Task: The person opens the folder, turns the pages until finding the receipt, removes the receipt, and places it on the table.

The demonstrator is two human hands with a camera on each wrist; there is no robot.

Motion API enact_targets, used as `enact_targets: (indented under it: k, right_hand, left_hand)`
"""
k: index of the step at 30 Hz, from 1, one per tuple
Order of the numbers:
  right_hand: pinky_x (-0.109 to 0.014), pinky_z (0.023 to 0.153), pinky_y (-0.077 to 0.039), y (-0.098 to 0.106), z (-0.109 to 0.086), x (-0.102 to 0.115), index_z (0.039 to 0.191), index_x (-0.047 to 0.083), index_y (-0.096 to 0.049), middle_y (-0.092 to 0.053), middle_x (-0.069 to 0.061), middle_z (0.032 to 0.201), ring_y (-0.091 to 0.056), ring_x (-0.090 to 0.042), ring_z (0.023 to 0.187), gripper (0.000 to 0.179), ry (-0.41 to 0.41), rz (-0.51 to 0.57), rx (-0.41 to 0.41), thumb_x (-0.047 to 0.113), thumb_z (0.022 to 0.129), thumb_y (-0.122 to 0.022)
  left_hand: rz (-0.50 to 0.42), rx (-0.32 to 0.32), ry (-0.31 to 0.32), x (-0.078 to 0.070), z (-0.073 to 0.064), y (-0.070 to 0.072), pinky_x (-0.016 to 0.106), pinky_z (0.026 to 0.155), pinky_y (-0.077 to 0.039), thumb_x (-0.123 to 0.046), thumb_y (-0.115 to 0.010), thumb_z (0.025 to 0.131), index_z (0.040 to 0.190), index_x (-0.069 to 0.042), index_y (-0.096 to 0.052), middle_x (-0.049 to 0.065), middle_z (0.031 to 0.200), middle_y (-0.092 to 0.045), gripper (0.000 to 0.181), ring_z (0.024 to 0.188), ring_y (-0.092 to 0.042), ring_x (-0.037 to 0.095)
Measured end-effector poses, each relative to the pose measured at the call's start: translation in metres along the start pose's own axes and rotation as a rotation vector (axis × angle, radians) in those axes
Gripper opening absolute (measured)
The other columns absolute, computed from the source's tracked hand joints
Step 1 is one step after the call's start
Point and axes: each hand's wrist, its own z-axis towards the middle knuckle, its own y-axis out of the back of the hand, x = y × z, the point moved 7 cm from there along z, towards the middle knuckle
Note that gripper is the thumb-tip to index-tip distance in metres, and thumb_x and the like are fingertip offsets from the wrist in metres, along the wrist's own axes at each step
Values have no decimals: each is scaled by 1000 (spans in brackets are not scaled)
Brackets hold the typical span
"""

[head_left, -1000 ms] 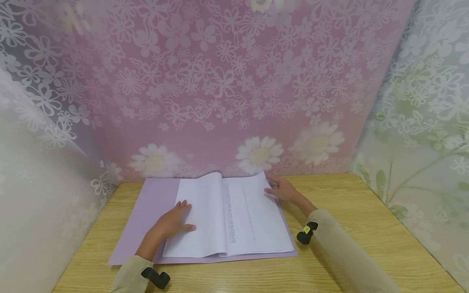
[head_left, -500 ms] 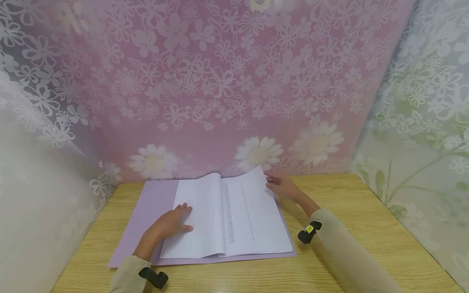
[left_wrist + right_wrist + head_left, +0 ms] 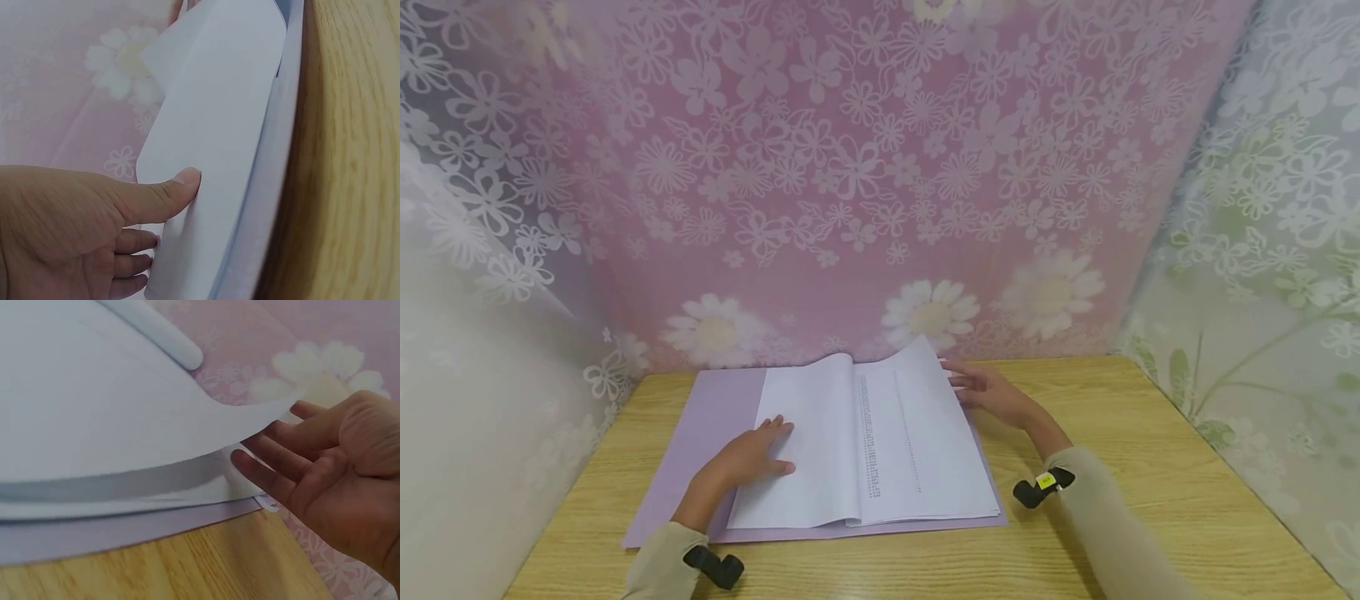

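Observation:
A booklet of white sheets lies spread in a pale purple folder (image 3: pixel 722 396). My left hand (image 3: pixel 748 457) rests on the blank left page (image 3: pixel 816 450), its thumb spread away from the fingers, as the left wrist view also shows. The right page (image 3: pixel 936 450) carries printed columns, and its far right corner is raised. At that corner is my right hand (image 3: pixel 996 396). In the right wrist view its loosely extended fingers (image 3: pixel 269 475) touch the edge of the lifted sheet (image 3: pixel 156 437) from the outer side and below. Other sheets (image 3: pixel 187 495) lie under it.
Beneath the folder is a wooden table (image 3: pixel 1112 467), with bare surface to the right and in front. A pink flowered backdrop (image 3: pixel 865 208) stands close behind it. Pale flowered panels (image 3: pixel 1277 275) flank both sides. Each wrist wears a black camera mount (image 3: pixel 1037 490).
The right page's far corner has risen higher and bent leftward. My right hand has shifted slightly right, its fingers now more spread. The left hand has stayed nearly still.

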Motion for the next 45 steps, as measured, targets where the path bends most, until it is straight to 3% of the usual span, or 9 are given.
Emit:
enact_targets:
  k: [10, 20, 23, 31, 34, 39, 45]
  right_hand:
    - [-28, 108, -50, -21, -5, 10, 165, 15, -14, -26, -29, 164, -29, -50, 149, 84, 54, 130, 166, -3, 97, -61]
    - [-15, 114, -37, -32, -1, 24, 166, 15, -9, -9, -18, 172, -11, -42, 157, 93, 93, 160, 218, 2, 94, -68]
    - [-21, 118, -36, -35, -1, 29, 166, 17, -9, -7, -16, 172, -11, -41, 158, 95, 93, 146, 217, 4, 94, -70]
    - [-59, 121, -28, -51, 3, 40, 166, 22, -9, -9, -17, 172, -15, -42, 157, 99, 127, 82, 233, 1, 92, -71]
    - [-63, 120, -29, -58, 4, 46, 166, 20, -9, -8, -15, 173, -18, -42, 157, 99, 152, 21, 241, 3, 92, -73]
    - [-61, 121, -31, -65, 6, 51, 166, 22, -13, -8, -3, 174, -22, -38, 157, 103, 142, -90, 209, 17, 88, -80]
    - [-58, 122, -30, -74, 5, 56, 165, 28, -16, -11, 2, 173, -24, -36, 157, 103, 111, -118, 191, 20, 87, -82]
  left_hand:
    - [-37, 3, -1, -2, -3, 2, 66, 118, -28, -27, -77, 91, 152, -1, -46, 26, 163, -32, 73, 151, -26, 49]
    - [-34, 8, -2, 1, -2, 2, 66, 119, -27, -28, -75, 93, 153, -2, -44, 25, 164, -30, 72, 152, -25, 48]
    - [-35, 6, -4, 2, -1, 1, 65, 120, -27, -27, -74, 93, 153, -2, -44, 24, 164, -30, 72, 153, -24, 47]
    - [-36, 4, 0, 1, -1, 1, 66, 119, -28, -27, -75, 93, 153, -2, -44, 24, 164, -31, 72, 152, -26, 48]
    - [-37, -1, -2, -1, -2, 3, 66, 119, -28, -28, -75, 93, 152, -2, -45, 24, 163, -32, 72, 152, -26, 48]
    - [-27, -13, -7, -2, -2, 4, 65, 119, -29, -28, -74, 93, 152, -2, -45, 24, 163, -33, 71, 151, -27, 48]
    - [-31, -30, -7, -3, -2, 6, 65, 119, -30, -30, -74, 93, 151, -2, -47, 24, 163, -34, 70, 151, -28, 47]
